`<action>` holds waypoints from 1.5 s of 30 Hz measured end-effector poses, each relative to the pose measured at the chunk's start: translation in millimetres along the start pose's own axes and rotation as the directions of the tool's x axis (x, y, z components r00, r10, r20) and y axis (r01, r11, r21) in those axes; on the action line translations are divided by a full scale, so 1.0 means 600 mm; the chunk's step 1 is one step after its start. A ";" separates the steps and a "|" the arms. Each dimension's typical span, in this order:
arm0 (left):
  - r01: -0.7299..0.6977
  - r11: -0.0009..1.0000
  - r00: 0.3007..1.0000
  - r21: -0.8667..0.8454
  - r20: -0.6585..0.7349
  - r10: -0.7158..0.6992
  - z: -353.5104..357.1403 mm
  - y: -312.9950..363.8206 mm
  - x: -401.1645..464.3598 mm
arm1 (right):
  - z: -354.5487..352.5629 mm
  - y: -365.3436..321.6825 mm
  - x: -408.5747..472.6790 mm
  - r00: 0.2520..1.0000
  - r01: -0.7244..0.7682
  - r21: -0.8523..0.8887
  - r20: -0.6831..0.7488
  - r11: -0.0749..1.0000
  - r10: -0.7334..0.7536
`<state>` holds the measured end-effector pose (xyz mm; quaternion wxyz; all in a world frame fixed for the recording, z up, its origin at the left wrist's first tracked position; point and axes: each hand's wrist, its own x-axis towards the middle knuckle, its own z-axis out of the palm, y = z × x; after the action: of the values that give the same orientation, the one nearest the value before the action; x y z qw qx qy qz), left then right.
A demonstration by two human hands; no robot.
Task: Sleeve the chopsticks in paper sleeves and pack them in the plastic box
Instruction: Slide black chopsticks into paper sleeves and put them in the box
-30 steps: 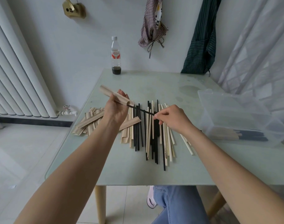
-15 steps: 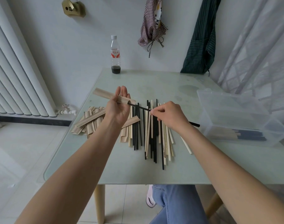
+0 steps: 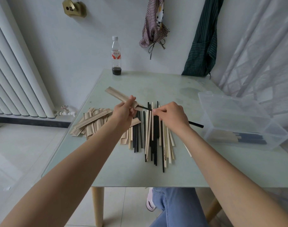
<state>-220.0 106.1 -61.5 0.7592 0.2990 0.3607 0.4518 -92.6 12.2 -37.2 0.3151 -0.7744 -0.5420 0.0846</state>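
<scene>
Above the table's [image 3: 156,82] middle, the left hand [image 3: 125,110] grasps a paper sleeve [image 3: 122,99]; the right hand [image 3: 171,113] pinches a black chopstick [image 3: 195,124], its tip at the sleeve's mouth, in line.

One head-worn wide-angle view — looking forward and down, close over the table [image 3: 140,174], with the wall filling the frame's top.

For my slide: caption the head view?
Left hand holds paper sleeve; right hand feeds black chopstick in.
</scene>
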 end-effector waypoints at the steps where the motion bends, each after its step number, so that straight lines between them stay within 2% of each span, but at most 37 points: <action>1: 0.001 1.000 1.000 0.010 -0.008 -0.001 -0.001 0.002 -0.004 | 0.000 0.000 -0.001 1.000 0.000 -0.001 0.002 1.000 0.000; 5: 0.008 0.999 0.997 0.033 -0.073 -0.006 -0.002 0.009 -0.014 | 0.003 -0.001 0.004 0.999 0.036 -0.001 0.016 0.999 -0.036; 10: -0.022 0.999 0.993 -0.049 -0.115 0.016 0.005 0.016 -0.025 | 0.014 -0.019 -0.003 0.995 0.050 0.038 0.080 0.998 -0.053; 14: -0.065 0.997 0.996 -0.042 -0.067 0.062 0.001 0.014 -0.037 | 0.017 -0.024 -0.005 0.997 0.059 0.065 0.051 0.996 -0.062; 18: -0.091 0.994 0.995 -0.054 0.044 0.094 -0.013 0.011 -0.047 | 0.005 -0.018 0.005 0.996 0.061 -0.012 0.065 0.998 -0.061; 22: -0.112 0.991 0.993 -0.072 0.035 0.115 -0.020 0.008 -0.056 | 0.003 -0.019 0.004 0.992 0.093 -0.072 0.091 0.993 -0.086; 26: -0.095 0.992 0.995 -0.081 0.032 0.098 -0.026 -0.006 -0.057 | 0.015 -0.022 -0.003 0.989 0.129 -0.053 0.080 0.990 -0.125; 31: -0.078 0.976 0.996 -0.205 0.017 0.084 -0.044 -0.021 -0.043 | 0.020 -0.006 -0.003 0.989 0.149 -0.193 0.032 0.970 -0.146; 34: -0.071 0.963 0.996 -0.258 0.034 0.082 -0.051 -0.035 -0.030 | 0.019 0.006 -0.006 0.992 0.121 -0.196 -0.001 0.973 -0.124; 45: -0.092 0.966 0.984 -0.243 0.128 0.126 -0.083 -0.077 -0.002 | 0.062 0.016 -0.005 0.990 0.143 -0.215 0.053 0.966 -0.134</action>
<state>-239.5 92.1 -125.3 0.7872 0.2573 0.2324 0.5101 -104.0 22.1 -72.9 0.2227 -0.7629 -0.6067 0.0169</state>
